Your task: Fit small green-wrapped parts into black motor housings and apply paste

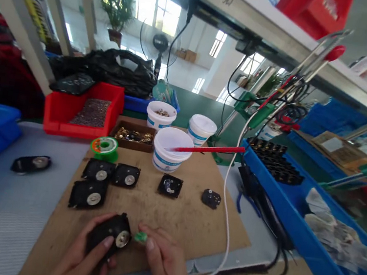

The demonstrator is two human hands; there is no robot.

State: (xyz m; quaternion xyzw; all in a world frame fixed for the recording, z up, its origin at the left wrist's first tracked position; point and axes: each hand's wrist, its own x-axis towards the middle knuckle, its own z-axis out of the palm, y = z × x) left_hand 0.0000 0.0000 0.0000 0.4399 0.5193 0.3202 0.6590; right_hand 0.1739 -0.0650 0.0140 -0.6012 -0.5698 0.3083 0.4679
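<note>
Brown board (191, 226) covers part of your grey bench (21, 209); above its near edge, your left hand (81, 258) grips a black housing (105, 236), your right hand (165, 256) pinching a small green piece (141, 237) just beside it. Beyond, a fan (160, 42) faces bright windows (167, 13).

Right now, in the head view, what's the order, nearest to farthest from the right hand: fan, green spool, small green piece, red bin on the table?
1. Small green piece: in the right hand.
2. Green spool: ahead, left.
3. Red bin: behind the spool, farther left.
4. Fan: far background.
</note>
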